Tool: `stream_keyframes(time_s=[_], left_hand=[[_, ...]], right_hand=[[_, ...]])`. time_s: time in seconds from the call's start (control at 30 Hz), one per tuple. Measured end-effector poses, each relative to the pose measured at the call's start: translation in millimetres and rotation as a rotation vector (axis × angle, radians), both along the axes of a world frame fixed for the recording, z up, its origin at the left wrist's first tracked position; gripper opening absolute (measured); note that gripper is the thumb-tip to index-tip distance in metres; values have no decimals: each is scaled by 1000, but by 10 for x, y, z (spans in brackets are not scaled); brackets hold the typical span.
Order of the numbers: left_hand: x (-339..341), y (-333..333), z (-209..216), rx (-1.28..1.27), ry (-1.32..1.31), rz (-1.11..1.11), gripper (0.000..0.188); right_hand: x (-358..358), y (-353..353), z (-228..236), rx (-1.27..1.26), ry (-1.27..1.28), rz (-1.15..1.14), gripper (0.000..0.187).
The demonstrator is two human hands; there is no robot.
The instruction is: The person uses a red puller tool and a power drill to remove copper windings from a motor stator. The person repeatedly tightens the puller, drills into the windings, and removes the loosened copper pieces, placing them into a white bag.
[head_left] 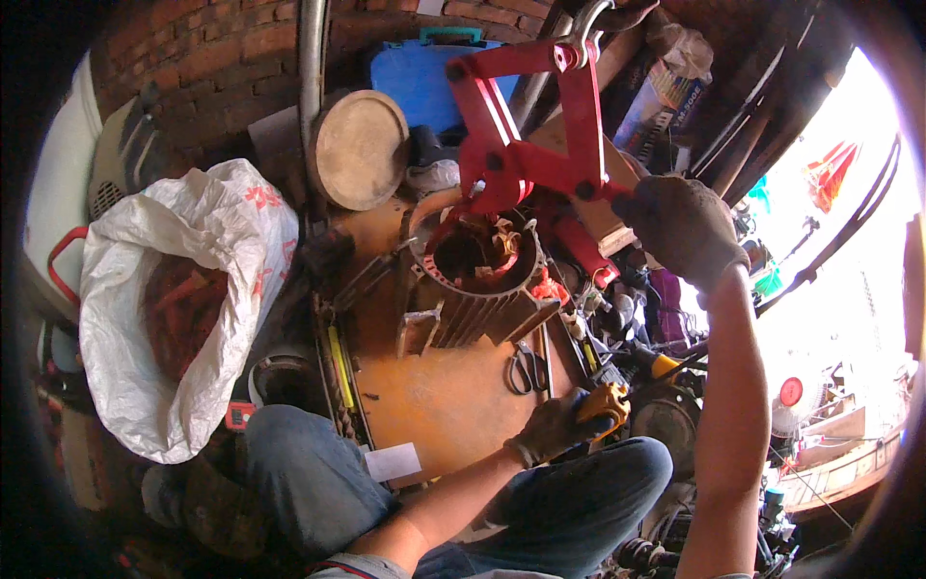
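Observation:
My right hand [690, 227], in a grey work glove, is closed around the lower right end of a red scissor-type lifting clamp [569, 166]. The clamp hangs from a metal hook [586, 21] at the top. Below it stands a ribbed metal motor housing [473, 314], open at the top, with copper-coloured windings [503, 241] inside. The clamp's lower parts reach to the housing's rim; whether they grip it I cannot tell. Low in front of my knees, my gloved left hand [555, 429] grips a yellow hoist control [605, 409] with a dark cable.
The housing sits on an orange-brown board [415, 396], with black-handled scissors [528, 369] and a white card [393, 461] on it. A white woven sack [256, 232] with reddish contents is at left. Behind are a round disc [362, 150] and a blue case [415, 82]. Tools clutter the right.

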State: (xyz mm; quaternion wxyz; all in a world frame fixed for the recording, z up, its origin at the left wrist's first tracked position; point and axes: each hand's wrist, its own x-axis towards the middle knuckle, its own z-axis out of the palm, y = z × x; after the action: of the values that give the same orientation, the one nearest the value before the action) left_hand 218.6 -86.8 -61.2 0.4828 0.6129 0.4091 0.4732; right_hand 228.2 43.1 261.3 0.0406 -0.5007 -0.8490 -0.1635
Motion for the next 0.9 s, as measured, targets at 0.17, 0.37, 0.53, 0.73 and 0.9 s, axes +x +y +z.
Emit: stream_keyframes(time_s=[0.17,0.37,0.53,0.73,0.9], left_hand=[[-59,-10,1,-13,11,13,64],[-49,-21,-13,-5,16,22,62],[-26,-15,-8,-22,3,12,60],[-61,-44,110,-73,6,-7,58],[-18,-18,-77,-11,7,34,69]], right_hand=[[94,118,21,33,-17,-4,43],[217,-15,222,-36,0,-112,39],[185,-95,392,-7,-37,-83,37],[337,-14,442,135,25,106,31],[513,110,419,165,82,279,12]])
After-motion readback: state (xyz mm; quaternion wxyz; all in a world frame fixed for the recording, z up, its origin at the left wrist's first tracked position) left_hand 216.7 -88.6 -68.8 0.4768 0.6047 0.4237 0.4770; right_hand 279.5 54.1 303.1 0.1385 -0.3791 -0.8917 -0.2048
